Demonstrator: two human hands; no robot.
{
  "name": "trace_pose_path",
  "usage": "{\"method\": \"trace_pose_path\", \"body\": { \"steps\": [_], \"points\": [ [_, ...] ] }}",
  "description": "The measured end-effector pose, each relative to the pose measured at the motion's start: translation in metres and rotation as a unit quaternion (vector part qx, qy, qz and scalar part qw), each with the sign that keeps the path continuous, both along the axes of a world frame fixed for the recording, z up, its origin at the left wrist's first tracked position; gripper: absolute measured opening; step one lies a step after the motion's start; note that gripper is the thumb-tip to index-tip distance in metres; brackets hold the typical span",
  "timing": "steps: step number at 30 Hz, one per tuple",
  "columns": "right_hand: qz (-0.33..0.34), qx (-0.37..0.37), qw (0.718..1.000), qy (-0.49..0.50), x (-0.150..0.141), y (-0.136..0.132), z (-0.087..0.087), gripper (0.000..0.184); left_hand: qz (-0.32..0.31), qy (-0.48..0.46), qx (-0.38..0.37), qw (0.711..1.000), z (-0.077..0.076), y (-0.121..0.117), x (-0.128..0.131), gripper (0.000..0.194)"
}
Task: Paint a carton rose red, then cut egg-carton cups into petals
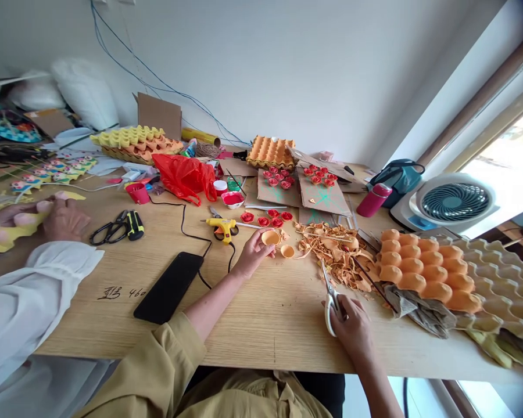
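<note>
The fingers of the person's left hand (pixel 253 254) are closed around a small orange cup (pixel 270 237), its open mouth facing up, held just over the middle of the table (pixel 253 325). The fingers of the right hand (pixel 354 326) are wrapped around the handles of pale-handled scissors (pixel 330 302), whose blades point away from the person and look nearly together.

Just beside the held cup, a smaller orange cup (pixel 287 251) rests on the table. To its right spreads a heap of orange scraps (pixel 337 255), and beyond that sits an orange egg tray (pixel 427 268) with its bumps upward, next to a grey egg tray (pixel 501 273).

Past the left hand lies a cluster of red paper-like flowers (pixel 264 221). More red flowers stand on two cardboard sheets (pixel 325 200) farther back, near a bowl of red paint (pixel 232 200). A yellow glue gun (pixel 225 225) lies to the left of the held cup, with a black phone (pixel 169 288) nearer the person.

At the far left, a co-worker's hand (pixel 66 218) in a white sleeve (pixel 47 278) touches a yellow egg-tray strip (pixel 20 232). A pink bottle (pixel 373 201) and a white fan (pixel 457 200) stand at the right rear.
</note>
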State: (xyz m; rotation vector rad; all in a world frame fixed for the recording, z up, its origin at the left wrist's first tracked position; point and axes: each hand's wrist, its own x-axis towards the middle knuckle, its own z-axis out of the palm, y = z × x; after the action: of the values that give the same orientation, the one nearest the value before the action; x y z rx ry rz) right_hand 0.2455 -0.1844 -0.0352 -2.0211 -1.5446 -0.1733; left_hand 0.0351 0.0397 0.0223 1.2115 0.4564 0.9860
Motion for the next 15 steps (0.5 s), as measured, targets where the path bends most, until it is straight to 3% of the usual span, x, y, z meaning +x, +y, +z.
{"method": "trace_pose_path", "body": {
  "steps": [15],
  "points": [
    [-0.007, 0.036, 0.999, -0.024, -0.0036, -0.0001, 0.0025, 0.028, -0.039, 0.024, 0.034, 0.998, -0.0010, -0.0097, 0.0047, 0.052]
  ]
}}
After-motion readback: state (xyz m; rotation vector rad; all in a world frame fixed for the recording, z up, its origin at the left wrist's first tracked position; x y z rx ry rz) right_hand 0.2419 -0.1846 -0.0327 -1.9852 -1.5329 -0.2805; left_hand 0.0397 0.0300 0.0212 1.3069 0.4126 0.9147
